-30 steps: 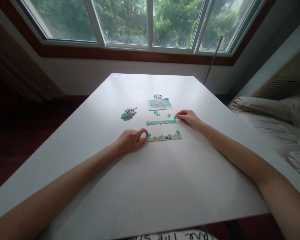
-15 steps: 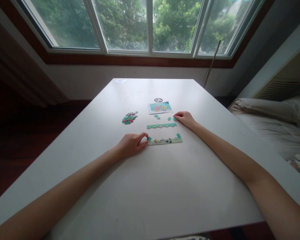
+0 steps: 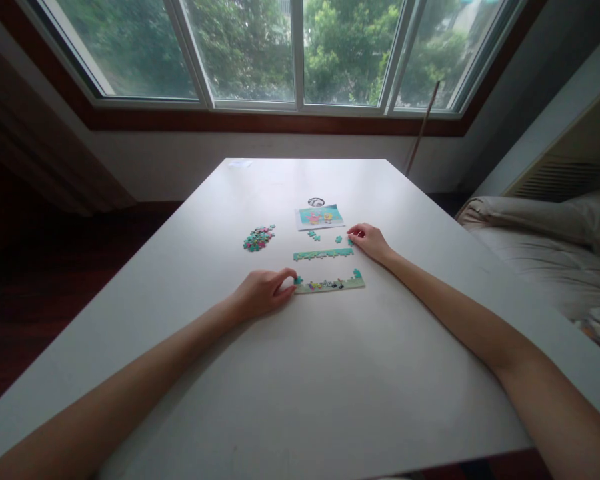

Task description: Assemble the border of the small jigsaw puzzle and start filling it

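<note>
My left hand (image 3: 263,291) rests on the white table (image 3: 300,373), fingers curled, its fingertips pressed against the left end of a joined puzzle strip (image 3: 330,284) with cartoon figures. My right hand (image 3: 369,240) lies farther back with fingers pinched on a small teal puzzle piece (image 3: 351,242) at the right end of a teal joined strip (image 3: 323,254). A few loose teal pieces (image 3: 314,235) lie just behind that strip.
A heap of several loose puzzle pieces (image 3: 258,238) sits to the left. A printed reference picture (image 3: 319,217) and a small round object (image 3: 316,201) lie behind the strips. A bed with pillows (image 3: 545,233) stands to the right; windows (image 3: 300,50) ahead.
My view has tilted slightly. My right hand has shifted a little with the teal piece near the teal strip's right end. My left hand stays at the lower strip.
</note>
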`<action>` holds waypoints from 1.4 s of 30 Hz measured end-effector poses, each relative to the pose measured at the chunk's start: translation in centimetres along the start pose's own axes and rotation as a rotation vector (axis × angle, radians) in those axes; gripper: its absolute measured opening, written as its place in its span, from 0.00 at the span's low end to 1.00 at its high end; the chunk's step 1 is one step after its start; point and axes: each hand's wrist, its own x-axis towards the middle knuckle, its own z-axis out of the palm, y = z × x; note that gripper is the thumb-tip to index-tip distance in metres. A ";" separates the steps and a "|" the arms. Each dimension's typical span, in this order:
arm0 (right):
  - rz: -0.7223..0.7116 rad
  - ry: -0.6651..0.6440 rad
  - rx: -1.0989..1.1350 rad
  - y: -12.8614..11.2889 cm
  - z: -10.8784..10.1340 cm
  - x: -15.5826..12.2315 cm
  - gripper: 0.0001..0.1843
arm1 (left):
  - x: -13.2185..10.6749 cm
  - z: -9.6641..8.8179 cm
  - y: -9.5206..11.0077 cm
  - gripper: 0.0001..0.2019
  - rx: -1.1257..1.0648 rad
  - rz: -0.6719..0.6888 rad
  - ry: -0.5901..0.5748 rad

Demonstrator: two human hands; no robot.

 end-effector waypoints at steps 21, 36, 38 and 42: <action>-0.082 -0.131 -0.079 -5.4 3.6 4.8 0.14 | 0.7 -0.7 -0.3 0.10 -0.008 0.035 0.017; -0.143 -0.331 -0.111 -7.9 4.4 6.6 0.06 | 0.5 -0.6 -0.6 0.11 -0.014 0.026 0.000; -0.147 -0.342 -0.090 -8.1 4.4 6.5 0.08 | 0.5 -0.6 -0.6 0.11 -0.013 0.026 0.001; -0.153 -0.388 -0.077 -8.5 4.3 6.5 0.15 | 0.5 -0.7 -0.5 0.11 -0.007 0.036 0.010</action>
